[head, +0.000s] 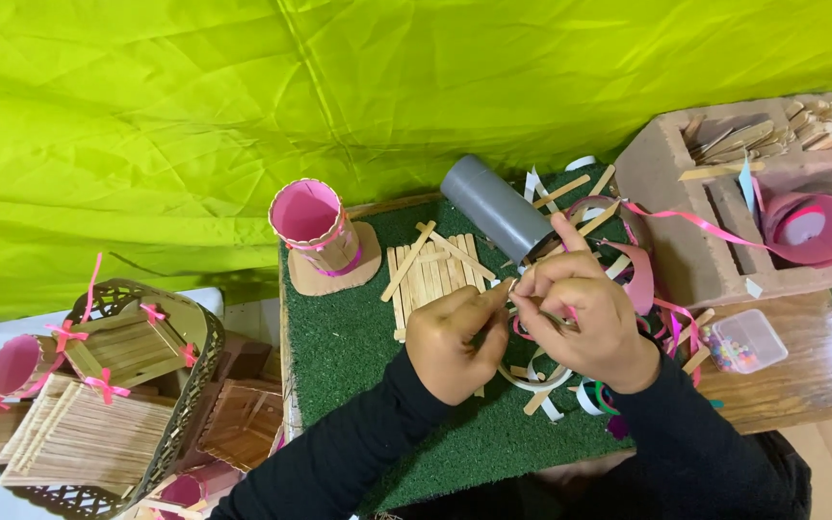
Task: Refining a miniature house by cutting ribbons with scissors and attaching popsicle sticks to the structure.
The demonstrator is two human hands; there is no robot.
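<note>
Left hand (453,345) & right hand (582,310) meet at frame centre, fingers pinched together on a thin wooden craft stick (509,285); flat panel of glued wooden sticks (432,273) lies just above on green turf mat (339,337).

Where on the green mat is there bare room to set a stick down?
Free: the green mat between the pink cup, the stick panel and the left hand. Crowded: right of the right hand, among paper strips, below the grey tube.
</note>
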